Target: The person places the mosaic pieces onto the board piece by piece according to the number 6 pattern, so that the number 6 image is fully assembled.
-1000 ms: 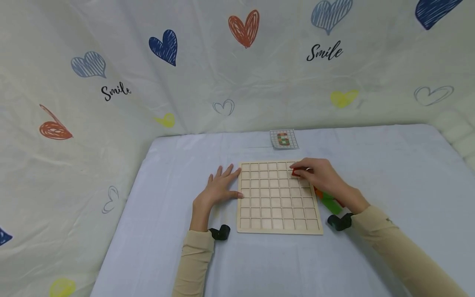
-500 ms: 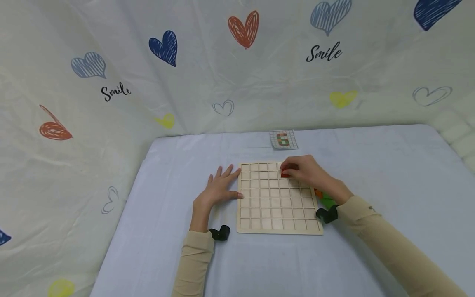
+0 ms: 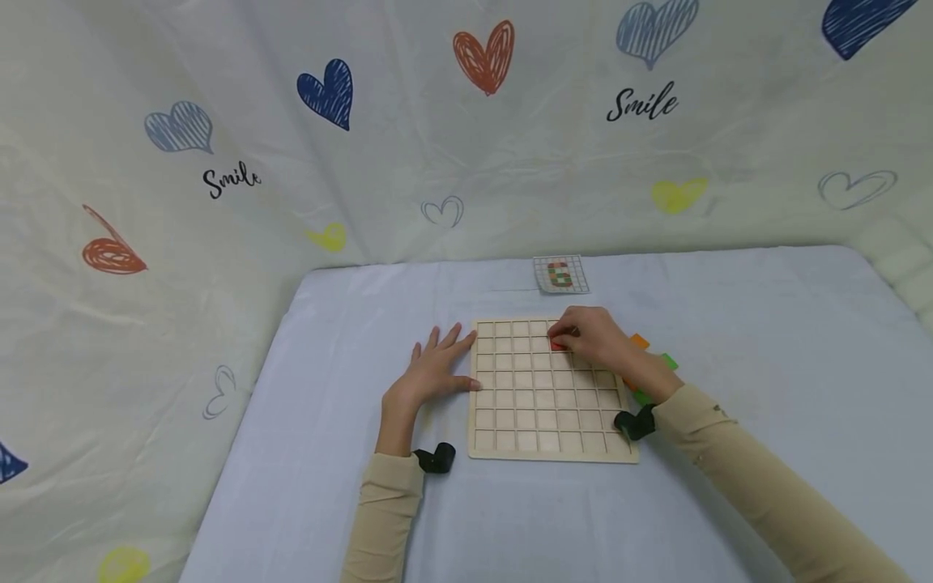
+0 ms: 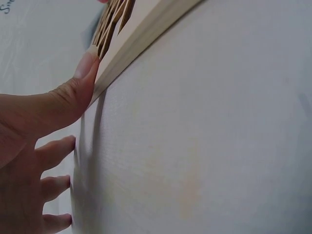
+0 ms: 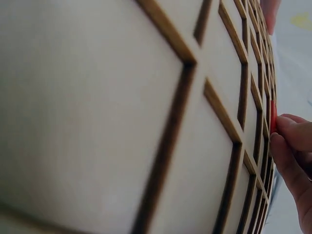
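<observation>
A red tile (image 3: 557, 344) is pinched by the right hand (image 3: 594, 336) at the far part of the board (image 3: 525, 418) — placing, it seems; flat seating is probably needed before release. The board's edge is touched by the left hand (image 3: 432, 372), fingers spread.

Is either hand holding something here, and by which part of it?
The right hand pinches a red tile; its fingertips hide exactly which edges. The left hand only touches the wooden board along its left edge.
</observation>
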`<state>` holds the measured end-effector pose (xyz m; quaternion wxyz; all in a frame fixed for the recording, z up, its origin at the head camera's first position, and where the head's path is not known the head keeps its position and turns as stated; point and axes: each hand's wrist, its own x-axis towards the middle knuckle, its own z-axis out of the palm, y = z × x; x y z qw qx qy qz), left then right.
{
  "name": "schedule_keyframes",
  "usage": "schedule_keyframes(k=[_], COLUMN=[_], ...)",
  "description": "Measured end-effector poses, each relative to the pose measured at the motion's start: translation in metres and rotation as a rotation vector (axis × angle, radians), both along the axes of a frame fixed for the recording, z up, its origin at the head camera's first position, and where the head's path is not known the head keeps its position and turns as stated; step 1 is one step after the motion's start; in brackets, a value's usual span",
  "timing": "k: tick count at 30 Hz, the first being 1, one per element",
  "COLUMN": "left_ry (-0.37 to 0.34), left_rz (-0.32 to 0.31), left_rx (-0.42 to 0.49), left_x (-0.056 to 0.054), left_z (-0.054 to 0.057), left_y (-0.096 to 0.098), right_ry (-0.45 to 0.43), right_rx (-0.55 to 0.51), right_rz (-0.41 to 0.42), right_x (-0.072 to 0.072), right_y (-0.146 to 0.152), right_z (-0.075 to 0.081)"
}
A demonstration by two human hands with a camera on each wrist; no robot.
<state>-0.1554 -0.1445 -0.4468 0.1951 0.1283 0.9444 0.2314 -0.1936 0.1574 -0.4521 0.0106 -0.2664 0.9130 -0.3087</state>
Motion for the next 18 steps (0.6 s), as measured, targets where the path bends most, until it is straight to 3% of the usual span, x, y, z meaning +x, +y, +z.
schedule_keyframes(k=[12, 18], left_ry=[0.003, -0.002], left_rz=[0.006, 0.002], left_rx=[-0.005, -0.003], left_x=[0.001, 0.002], left_z=[0.000, 0.003], left_y=[0.001, 0.002], right_ry=[0.027, -0.021], right_rx=[-0.028, -0.057], right_rz=[-0.004, -0.055], right_x=[0.005, 0.015], right_y=[0.007, 0.019], right_z=[0.001, 0.006])
